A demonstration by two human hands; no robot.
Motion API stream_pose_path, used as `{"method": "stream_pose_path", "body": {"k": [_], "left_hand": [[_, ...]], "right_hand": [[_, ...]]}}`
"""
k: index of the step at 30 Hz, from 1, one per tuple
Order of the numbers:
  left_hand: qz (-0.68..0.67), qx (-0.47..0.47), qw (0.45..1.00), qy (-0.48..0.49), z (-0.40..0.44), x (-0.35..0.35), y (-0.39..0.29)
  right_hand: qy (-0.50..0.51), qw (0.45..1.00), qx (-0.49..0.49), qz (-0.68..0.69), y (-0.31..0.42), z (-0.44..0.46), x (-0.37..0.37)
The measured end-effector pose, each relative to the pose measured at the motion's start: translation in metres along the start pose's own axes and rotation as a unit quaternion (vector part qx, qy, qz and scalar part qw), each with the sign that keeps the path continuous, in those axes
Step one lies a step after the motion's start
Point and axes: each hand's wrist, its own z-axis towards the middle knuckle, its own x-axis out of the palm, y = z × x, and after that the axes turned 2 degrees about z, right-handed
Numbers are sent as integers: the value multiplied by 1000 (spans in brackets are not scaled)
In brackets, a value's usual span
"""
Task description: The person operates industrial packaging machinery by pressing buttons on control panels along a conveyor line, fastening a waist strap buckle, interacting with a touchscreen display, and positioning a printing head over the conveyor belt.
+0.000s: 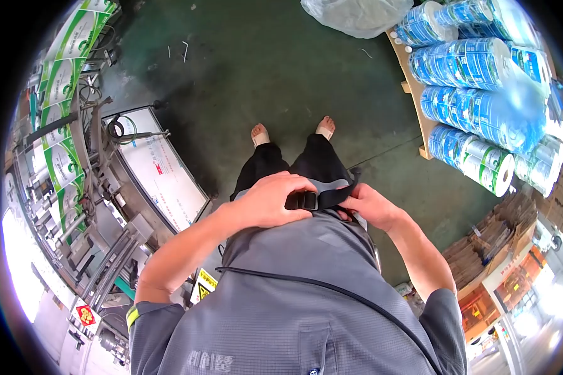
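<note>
Head view: at the lower front of the grey work shirt (319, 247), the left hand (274, 201) grips the black buckle (308, 200); the right hand (370, 206) pinches the black strap (333, 199). Strap meets buckle, 1 end seemingly loose; whether it is locked, I cannot tell.

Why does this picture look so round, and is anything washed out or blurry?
Head view: probably a very wide lens, as the machine at left bows and the corners go black; head view: white glare near both side edges, plus a hazy bright patch over the blue-wrapped rolls; head view: left hand, right hand and black buckle look reasonably sharp.
</note>
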Motion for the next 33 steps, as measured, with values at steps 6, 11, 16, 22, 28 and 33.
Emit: {"method": "stream_pose_path", "body": {"k": [6, 11, 16, 22, 28, 33], "left_hand": [[-36, -18, 997, -61, -5, 9, -3], [-158, -82, 984, -31, -8, 7, 3], [-113, -101, 988, -7, -13, -2, 2], [-175, -66, 981, -48, -13, 13, 9], [-47, -10, 997, -53, -5, 12, 6], [-57, -41, 995, -64, -4, 8, 7]], "right_hand": [[35, 999, 2, 39, 13, -4, -4], [24, 999, 19, -30, 16, -3, -1], [18, 999, -19, -48, 7, -2, 3], [27, 999, 30, 2, 15, 0, -4], [-97, 984, -63, -133, 12, -10, 8], [-153, 961, -73, -220, 10, -37, 7]]}}
